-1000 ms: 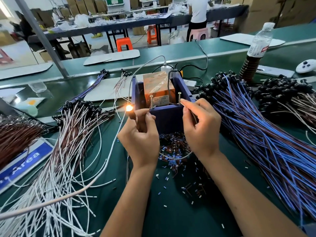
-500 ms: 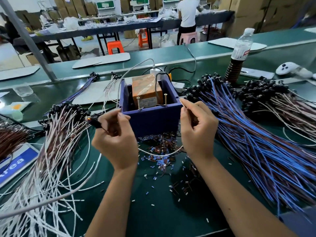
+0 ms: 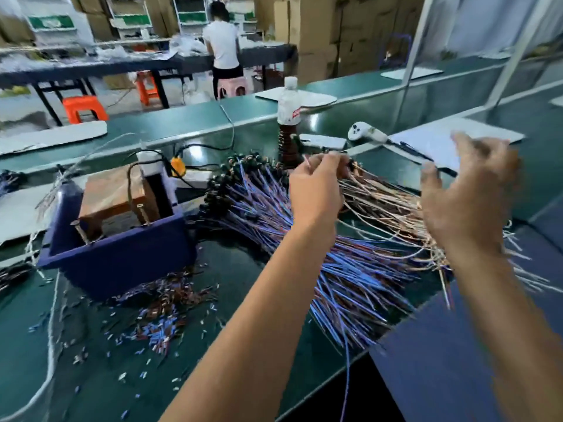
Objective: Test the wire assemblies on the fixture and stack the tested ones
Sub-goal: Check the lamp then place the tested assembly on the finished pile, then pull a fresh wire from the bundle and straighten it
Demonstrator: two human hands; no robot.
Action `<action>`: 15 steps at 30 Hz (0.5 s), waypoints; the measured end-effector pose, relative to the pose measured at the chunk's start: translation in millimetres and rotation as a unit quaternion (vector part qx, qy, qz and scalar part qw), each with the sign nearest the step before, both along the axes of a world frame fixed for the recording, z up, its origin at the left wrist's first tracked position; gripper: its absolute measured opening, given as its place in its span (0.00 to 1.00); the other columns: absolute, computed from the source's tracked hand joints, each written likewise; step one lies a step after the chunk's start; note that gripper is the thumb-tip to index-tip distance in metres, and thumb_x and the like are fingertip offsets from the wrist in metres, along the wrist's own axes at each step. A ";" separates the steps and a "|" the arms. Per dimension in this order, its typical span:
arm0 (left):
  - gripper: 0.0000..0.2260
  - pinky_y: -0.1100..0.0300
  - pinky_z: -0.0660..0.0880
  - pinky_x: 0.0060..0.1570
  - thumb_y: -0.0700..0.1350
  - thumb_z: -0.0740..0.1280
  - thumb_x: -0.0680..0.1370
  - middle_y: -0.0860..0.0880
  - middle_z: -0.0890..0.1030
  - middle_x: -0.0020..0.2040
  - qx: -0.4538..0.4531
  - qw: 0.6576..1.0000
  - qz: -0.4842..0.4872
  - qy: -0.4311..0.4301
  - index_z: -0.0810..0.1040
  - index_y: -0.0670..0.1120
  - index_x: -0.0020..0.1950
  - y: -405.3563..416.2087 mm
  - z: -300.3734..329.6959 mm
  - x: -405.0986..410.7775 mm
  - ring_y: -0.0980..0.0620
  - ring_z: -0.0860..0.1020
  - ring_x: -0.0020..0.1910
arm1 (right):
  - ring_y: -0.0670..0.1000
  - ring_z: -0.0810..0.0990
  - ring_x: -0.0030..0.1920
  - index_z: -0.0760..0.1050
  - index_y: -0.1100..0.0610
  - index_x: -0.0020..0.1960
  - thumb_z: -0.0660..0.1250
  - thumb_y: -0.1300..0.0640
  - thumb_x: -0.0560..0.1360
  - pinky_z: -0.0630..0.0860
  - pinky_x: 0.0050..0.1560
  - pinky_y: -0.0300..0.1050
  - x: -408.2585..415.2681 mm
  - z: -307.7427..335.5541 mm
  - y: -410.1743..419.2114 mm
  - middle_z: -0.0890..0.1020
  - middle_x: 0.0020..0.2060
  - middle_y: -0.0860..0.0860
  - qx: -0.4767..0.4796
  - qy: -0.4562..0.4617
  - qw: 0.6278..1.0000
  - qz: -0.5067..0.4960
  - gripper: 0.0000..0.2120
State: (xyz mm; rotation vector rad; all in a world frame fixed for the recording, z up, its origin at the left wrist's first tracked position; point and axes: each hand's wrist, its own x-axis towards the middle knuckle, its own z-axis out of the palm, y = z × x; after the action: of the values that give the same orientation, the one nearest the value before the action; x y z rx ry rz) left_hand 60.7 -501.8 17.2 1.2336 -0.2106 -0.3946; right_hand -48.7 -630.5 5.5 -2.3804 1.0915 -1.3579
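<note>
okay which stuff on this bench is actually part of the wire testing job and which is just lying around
Job: blue test fixture; blue wire pile; brown-white wire pile; left hand pinching one there; right hand.

Lying about: drink bottle; white controller; pen; snipped insulation bits.

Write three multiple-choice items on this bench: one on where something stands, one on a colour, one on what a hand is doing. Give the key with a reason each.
1. Where does the plastic bottle stand?
A. behind the wire piles
B. inside the fixture box
C. on the orange stool

2. What colour is the fixture box?
A. yellow
B. dark blue
C. white

3. What is the left hand doing?
A. resting flat on the table
B. pressing the fixture box
C. pinching wires at the brown and white wire pile

Key: 1 A, it rises upright beyond the blue wire pile; 2 B, its walls are dark blue; 3 C, its fingertips close on wire ends at the pile's far end.
</note>
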 end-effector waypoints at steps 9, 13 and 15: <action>0.28 0.69 0.61 0.20 0.55 0.51 0.88 0.49 0.68 0.25 -0.165 0.967 -0.110 0.160 0.75 0.40 0.36 -119.4 31.1 -28.7 0.58 0.64 0.17 | 0.45 0.82 0.28 0.78 0.52 0.66 0.63 0.50 0.85 0.77 0.38 0.48 -31.4 -3.6 -26.6 0.85 0.32 0.48 0.152 0.039 0.953 0.259 0.13; 0.31 0.58 0.74 0.40 0.59 0.48 0.87 0.44 0.79 0.38 0.055 0.993 -0.089 -0.046 0.80 0.43 0.38 -127.5 28.5 -4.8 0.48 0.76 0.35 | 0.44 0.76 0.31 0.85 0.54 0.44 0.67 0.49 0.83 0.68 0.35 0.48 -46.8 7.7 -60.0 0.80 0.29 0.46 0.028 0.065 0.983 0.171 0.14; 0.30 0.53 0.74 0.54 0.60 0.49 0.87 0.40 0.83 0.52 0.211 0.958 -0.046 -0.188 0.82 0.40 0.51 -127.0 20.5 9.0 0.42 0.80 0.51 | 0.53 0.78 0.35 0.86 0.54 0.48 0.67 0.46 0.82 0.72 0.37 0.50 -51.6 12.3 -77.6 0.83 0.34 0.51 -0.002 0.088 0.985 0.149 0.14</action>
State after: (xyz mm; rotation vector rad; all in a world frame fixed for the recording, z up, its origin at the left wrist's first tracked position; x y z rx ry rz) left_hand 69.7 -628.8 37.6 1.7219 -0.5321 -0.2886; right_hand -100.3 -708.2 17.7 -2.5785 0.7280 -1.0661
